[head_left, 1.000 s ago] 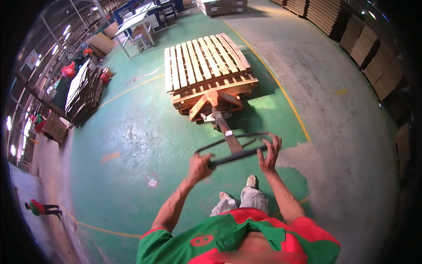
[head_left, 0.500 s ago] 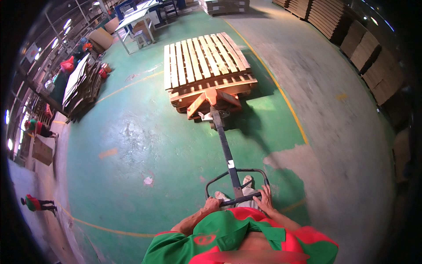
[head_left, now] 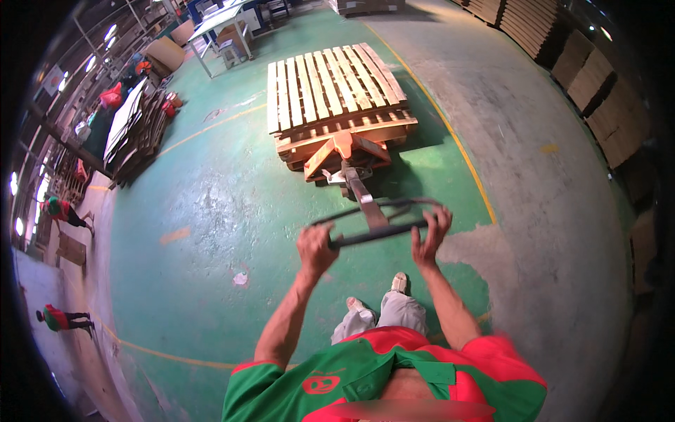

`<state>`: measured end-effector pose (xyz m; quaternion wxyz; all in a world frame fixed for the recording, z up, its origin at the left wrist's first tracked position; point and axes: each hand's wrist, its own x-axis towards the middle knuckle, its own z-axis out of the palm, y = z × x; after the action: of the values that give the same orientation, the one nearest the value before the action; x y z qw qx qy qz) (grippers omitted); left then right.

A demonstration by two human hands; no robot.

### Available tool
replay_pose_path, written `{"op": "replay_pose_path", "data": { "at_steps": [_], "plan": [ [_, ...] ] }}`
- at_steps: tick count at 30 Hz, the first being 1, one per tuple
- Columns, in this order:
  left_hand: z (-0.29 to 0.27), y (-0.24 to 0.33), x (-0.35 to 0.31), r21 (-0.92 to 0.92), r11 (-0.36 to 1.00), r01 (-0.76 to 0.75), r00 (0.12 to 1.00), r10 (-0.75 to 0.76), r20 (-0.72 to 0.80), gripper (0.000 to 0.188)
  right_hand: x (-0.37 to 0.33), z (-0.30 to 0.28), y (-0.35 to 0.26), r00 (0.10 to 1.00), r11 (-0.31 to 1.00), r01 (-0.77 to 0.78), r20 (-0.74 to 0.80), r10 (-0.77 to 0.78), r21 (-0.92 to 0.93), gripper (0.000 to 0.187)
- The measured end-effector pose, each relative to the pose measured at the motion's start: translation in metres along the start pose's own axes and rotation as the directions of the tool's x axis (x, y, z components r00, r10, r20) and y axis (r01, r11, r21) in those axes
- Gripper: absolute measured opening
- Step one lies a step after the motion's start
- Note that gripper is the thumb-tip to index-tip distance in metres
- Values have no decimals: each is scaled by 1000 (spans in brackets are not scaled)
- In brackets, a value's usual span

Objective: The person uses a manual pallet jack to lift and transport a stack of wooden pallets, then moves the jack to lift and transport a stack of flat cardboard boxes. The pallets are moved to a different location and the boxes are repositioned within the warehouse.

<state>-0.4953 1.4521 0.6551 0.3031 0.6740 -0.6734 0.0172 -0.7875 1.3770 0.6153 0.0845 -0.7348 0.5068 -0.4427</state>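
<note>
My left hand (head_left: 318, 249) is wrapped round the left end of the black loop handle (head_left: 383, 233) of an orange pallet jack (head_left: 342, 143). At the loop's right corner, my right hand (head_left: 431, 236) holds the same handle, its fingers partly spread along the bar. Both arms reach forward and the handle stands raised ahead of my feet. Stacked wooden pallets (head_left: 332, 88) rest on the jack, whose forks are hidden under them. The top pallet has pale slats.
Flat cardboard sheets (head_left: 130, 133) lean in a pile at left, and cardboard stacks (head_left: 594, 81) line the right side. A white table (head_left: 219, 22) stands at the far left. Two people (head_left: 60, 318) are at the left edge. Yellow lines (head_left: 450, 133) mark the green floor.
Both hands have pushed the handle up and away from my body, so my arms are now stretched out. The jack and pallets appear slightly farther up and right in view.
</note>
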Motion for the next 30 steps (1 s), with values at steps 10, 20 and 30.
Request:
{"op": "replay_pose_path", "data": {
  "at_steps": [10,20,30],
  "plan": [
    [16,43,-238,-99,984,147,335,44,941,22,-225,-111,-8,735,937,-334,594,326,-101,48],
    [-13,-19,32,-40,993,108,965,-95,246,39,33,6,6,991,998,-58,123,60,-18,43],
    [16,37,-251,-157,987,42,454,121,883,18,-222,-110,-10,700,943,-287,635,326,-168,45]
  ]
}}
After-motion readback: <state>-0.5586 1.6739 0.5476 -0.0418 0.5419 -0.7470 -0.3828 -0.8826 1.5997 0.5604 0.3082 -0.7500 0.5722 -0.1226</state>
